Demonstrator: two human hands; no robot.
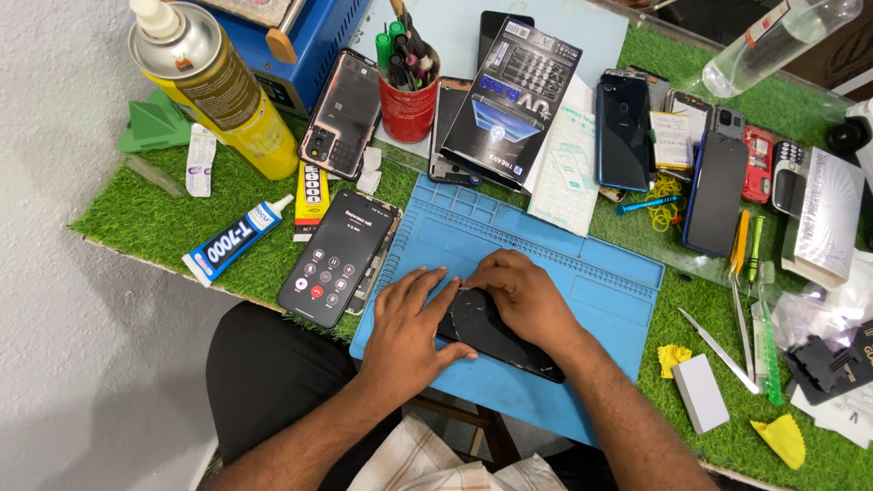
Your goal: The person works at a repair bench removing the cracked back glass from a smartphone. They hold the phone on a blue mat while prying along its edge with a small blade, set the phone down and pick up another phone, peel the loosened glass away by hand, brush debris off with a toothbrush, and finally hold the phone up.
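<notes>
The left hand [406,332] lies flat with spread fingers on the near end of a black phone [491,332], pressing it down. The right hand [520,293] is curled over the far end; what it pinches I cannot tell. The phone lies on a blue work mat [546,250], with a lit phone [335,257] just beside it and a glue tube [235,241] further left.

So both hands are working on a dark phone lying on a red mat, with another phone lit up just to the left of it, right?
Not quite: the mat is blue, not red, as the head view shows. The rest holds: the left hand and right hand both rest on the dark phone lying on it, and a lit phone sits just to the left.
</notes>
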